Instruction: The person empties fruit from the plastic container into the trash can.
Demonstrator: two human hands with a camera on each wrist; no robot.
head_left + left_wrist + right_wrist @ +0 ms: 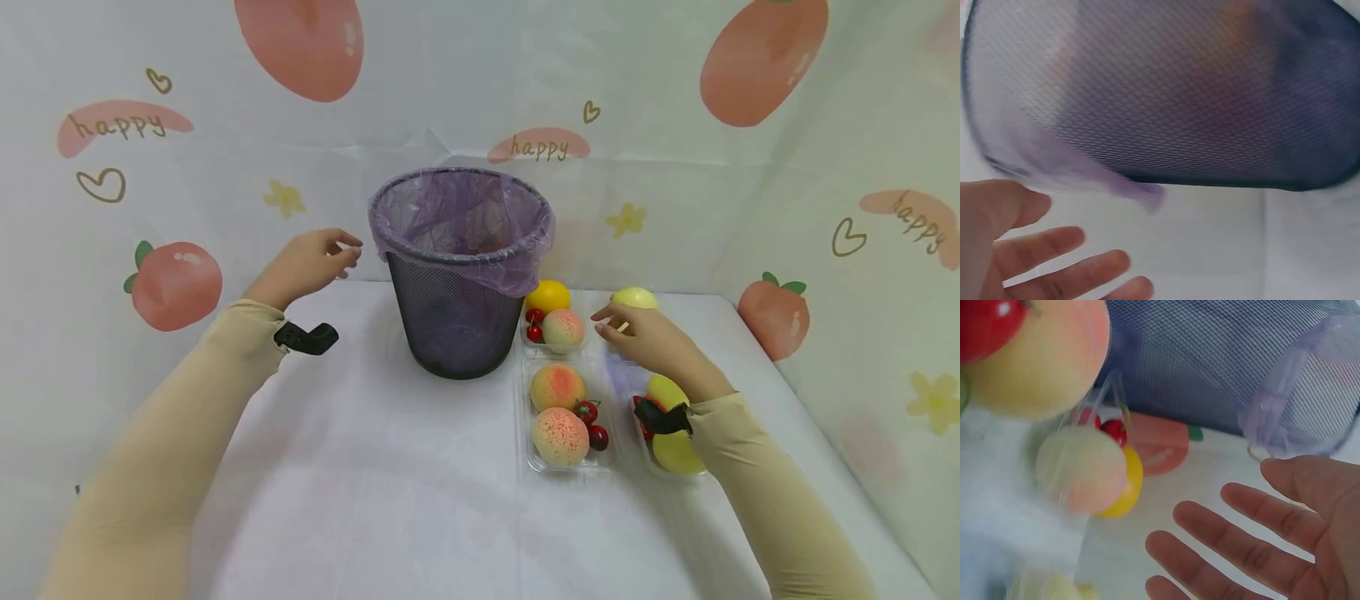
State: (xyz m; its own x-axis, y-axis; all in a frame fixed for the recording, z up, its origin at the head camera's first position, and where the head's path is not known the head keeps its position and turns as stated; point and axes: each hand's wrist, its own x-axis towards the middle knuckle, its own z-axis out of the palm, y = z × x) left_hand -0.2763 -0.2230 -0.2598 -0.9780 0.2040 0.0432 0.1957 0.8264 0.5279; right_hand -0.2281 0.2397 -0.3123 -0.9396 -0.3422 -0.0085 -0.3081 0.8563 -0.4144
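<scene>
A black mesh bin [457, 325] stands upright on the table, lined with a purple plastic bag [498, 275] folded over its rim. Left of the rim hovers my left hand [311, 262], fingers loosely bent and holding nothing. In the left wrist view its fingers [1072, 275] are spread below the mesh wall. My right hand [648, 337] hangs empty over the fruit at the right, its fingers [1210, 534] apart in the right wrist view. Close to its fingertips lies a pale peach [562, 329] beside cherries [534, 332] and an orange-yellow fruit [549, 296].
Nearer me, a clear plastic box [534, 460] holds two peaches [561, 436] and small red fruits [597, 437]. Under the right wrist, another box has yellow fruit [678, 454]. A yellow-green fruit [634, 297] sits behind the right hand. A patterned curtain [420, 92] backs the table.
</scene>
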